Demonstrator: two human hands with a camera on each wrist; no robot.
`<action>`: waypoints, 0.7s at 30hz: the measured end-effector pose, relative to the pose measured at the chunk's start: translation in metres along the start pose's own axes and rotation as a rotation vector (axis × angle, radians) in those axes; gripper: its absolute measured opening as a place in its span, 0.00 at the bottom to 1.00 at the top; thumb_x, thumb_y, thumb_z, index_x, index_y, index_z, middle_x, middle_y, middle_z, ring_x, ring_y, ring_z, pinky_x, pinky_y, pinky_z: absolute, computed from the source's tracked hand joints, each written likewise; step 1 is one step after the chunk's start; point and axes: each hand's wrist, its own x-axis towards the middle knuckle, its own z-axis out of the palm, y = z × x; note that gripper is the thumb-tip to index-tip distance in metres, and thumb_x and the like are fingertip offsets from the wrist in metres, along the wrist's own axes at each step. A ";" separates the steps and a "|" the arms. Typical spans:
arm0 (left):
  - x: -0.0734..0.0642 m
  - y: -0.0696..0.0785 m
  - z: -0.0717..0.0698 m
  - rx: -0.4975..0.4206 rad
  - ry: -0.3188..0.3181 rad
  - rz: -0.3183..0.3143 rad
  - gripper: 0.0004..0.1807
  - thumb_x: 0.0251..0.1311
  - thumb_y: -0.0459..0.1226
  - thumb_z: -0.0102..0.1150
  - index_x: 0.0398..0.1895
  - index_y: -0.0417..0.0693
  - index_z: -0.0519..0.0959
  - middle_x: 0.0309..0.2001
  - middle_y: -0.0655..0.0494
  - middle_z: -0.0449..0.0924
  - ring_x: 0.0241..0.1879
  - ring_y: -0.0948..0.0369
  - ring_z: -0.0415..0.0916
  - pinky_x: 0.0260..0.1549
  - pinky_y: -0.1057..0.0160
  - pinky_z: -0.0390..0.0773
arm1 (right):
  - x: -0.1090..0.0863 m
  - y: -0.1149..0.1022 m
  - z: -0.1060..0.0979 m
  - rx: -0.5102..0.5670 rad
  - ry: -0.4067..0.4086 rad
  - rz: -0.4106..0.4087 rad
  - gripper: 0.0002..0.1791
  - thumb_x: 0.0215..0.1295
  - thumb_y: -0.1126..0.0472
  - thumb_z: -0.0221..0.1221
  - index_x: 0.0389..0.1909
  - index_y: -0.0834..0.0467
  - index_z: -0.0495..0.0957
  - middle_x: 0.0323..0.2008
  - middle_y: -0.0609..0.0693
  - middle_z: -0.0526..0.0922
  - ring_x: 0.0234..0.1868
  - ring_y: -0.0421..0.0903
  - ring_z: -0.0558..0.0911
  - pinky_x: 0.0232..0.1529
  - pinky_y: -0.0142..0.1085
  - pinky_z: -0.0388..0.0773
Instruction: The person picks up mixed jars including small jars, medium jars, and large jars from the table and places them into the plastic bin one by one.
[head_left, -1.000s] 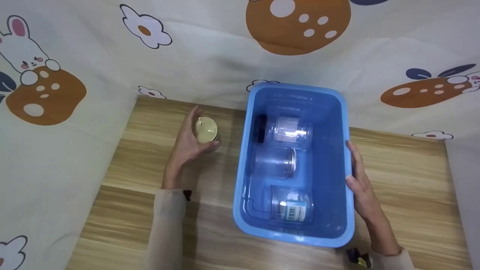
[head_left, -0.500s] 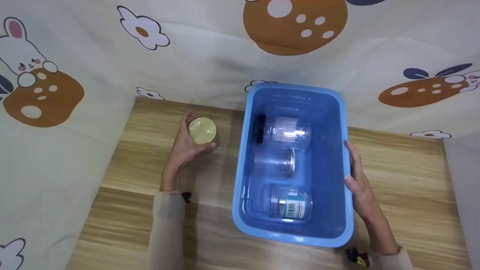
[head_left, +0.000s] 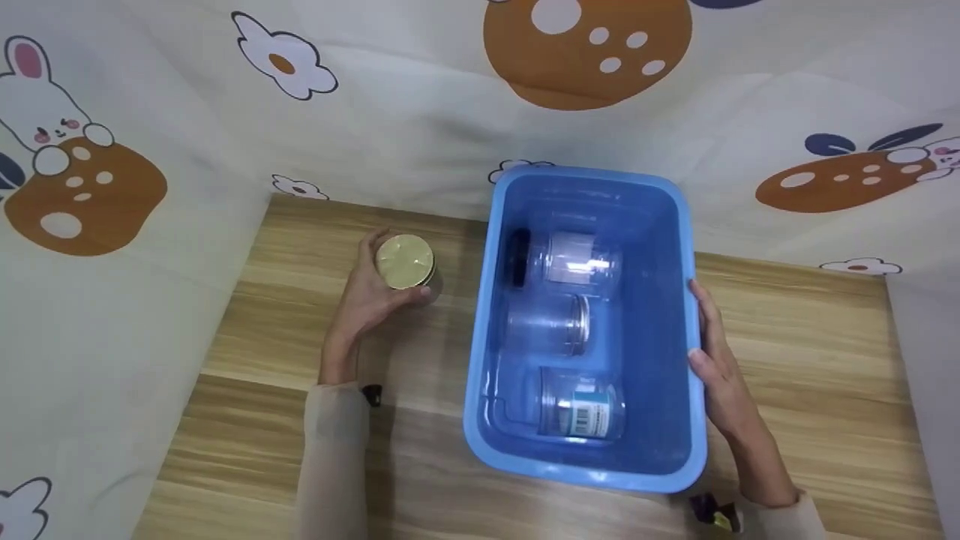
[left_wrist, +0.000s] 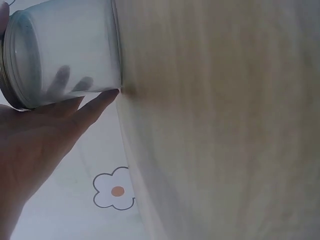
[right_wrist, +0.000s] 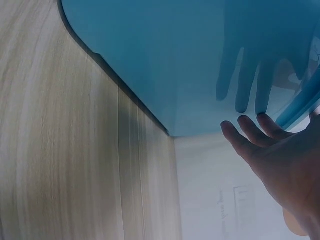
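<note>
My left hand [head_left: 367, 289] grips a clear jar [left_wrist: 75, 50] with a gold lid [head_left: 405, 262], its thumb and fingers on opposite sides. The jar stands upright on the wooden table, left of a blue plastic bin [head_left: 585, 478]. My right hand [head_left: 721, 375] is at the bin's right side; in the right wrist view its fairly straight fingers [right_wrist: 237, 140] touch the outer wall, and the thumb rests at the rim. Inside the bin lie a clear jar with a black lid [head_left: 574, 259], a silver-lidded jar [head_left: 544, 326] and a jar with a blue-and-white label [head_left: 590, 414].
Light wood tabletop [head_left: 247, 427] extends on both sides of the bin. A pale printed cloth [head_left: 405, 97] with rabbits and flowers hangs behind and at the sides. Small dark objects are at both wrists.
My left fingers have come closer around the jar, which has shifted very slightly left. The right hand and the bin stay in place; the view drifts a little.
</note>
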 end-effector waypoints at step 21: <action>-0.012 0.055 -0.006 -0.132 0.044 0.138 0.53 0.33 0.28 0.83 0.66 0.34 0.62 0.61 0.43 0.71 0.59 0.54 0.69 0.61 0.56 0.67 | 0.000 0.001 -0.001 0.014 0.000 -0.007 0.38 0.73 0.54 0.43 0.80 0.50 0.42 0.79 0.51 0.38 0.76 0.53 0.44 0.68 0.47 0.46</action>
